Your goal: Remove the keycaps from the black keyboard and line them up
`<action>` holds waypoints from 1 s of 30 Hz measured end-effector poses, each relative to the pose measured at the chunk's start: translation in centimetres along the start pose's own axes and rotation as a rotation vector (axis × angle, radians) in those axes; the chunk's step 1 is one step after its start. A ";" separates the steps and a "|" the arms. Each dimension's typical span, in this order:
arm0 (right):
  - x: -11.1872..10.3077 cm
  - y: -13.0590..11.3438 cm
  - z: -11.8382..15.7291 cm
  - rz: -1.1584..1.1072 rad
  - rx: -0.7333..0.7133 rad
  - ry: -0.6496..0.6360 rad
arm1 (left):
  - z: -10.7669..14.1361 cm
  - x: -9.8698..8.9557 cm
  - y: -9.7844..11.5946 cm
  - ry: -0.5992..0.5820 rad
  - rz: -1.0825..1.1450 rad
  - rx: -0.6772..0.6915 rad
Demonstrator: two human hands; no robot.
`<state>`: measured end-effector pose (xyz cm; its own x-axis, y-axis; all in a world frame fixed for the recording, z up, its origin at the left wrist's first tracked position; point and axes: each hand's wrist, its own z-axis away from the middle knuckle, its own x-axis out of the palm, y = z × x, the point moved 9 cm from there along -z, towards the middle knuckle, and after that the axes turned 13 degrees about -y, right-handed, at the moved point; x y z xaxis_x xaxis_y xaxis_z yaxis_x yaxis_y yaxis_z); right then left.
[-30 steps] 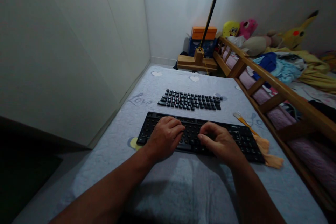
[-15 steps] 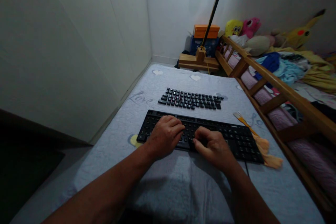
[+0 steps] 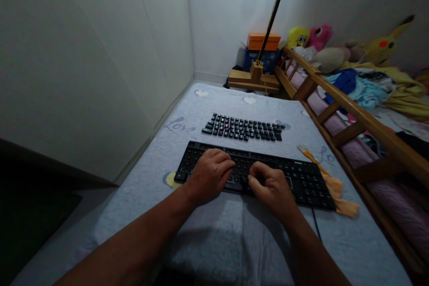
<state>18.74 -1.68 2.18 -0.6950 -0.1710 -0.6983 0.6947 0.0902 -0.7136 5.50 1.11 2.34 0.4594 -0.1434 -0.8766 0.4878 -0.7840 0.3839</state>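
Observation:
A black keyboard (image 3: 310, 185) lies on the light patterned cloth, its left and middle part stripped of keycaps, while caps remain at the right end. Beyond it, loose black keycaps (image 3: 241, 128) are laid out in rows. My left hand (image 3: 212, 172) rests over the keyboard's left-middle part, fingers curled together; what they hold, if anything, is hidden. Just right of it, my right hand (image 3: 271, 183) is over the keyboard with thumb and index finger pinched together; anything between the fingertips is too small to make out.
A brush (image 3: 311, 156) and an orange cloth (image 3: 346, 208) lie at the keyboard's right end. A wooden bed rail (image 3: 355, 120) runs along the right. A pole on a wooden base (image 3: 253, 78) stands at the back. A pale panel (image 3: 100, 53) borders the left.

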 end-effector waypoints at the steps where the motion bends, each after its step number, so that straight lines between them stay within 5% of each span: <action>1: 0.0 -0.1 0.0 0.000 -0.006 0.000 | 0.0 0.0 0.0 0.001 -0.001 0.001; 22: 0.0 1.9 0.6 -0.147 0.158 0.031 | 0.3 0.2 0.3 -0.010 -0.005 0.011; 30: 0.0 1.4 0.4 -0.115 0.061 -0.023 | 0.2 0.3 0.7 -0.026 0.005 0.024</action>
<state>19.76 -1.95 1.25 -0.7671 -0.1993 -0.6098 0.6209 0.0086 -0.7838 5.88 0.37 2.29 0.4425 -0.1628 -0.8818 0.4671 -0.7976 0.3817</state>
